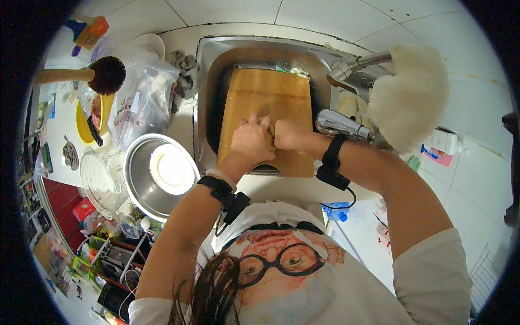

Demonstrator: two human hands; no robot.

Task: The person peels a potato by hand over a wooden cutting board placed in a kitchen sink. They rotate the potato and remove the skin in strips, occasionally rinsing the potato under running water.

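Note:
My left hand and my right hand meet above a wooden cutting board. Both are closed around a small yellowish-green thing, mostly hidden by the fingers; I cannot tell what it is. The board looks wet and lies lengthwise over the stainless steel sink, covering much of its basin. Pale scraps show by the board's far right corner. Black straps with small devices are on both wrists.
The chrome faucet and a chrome sprayer-like fitting stand right of the basin, near a fluffy cream-coloured thing. At left are a steel bowl, a plastic bag, a yellow basket and a round-headed brush.

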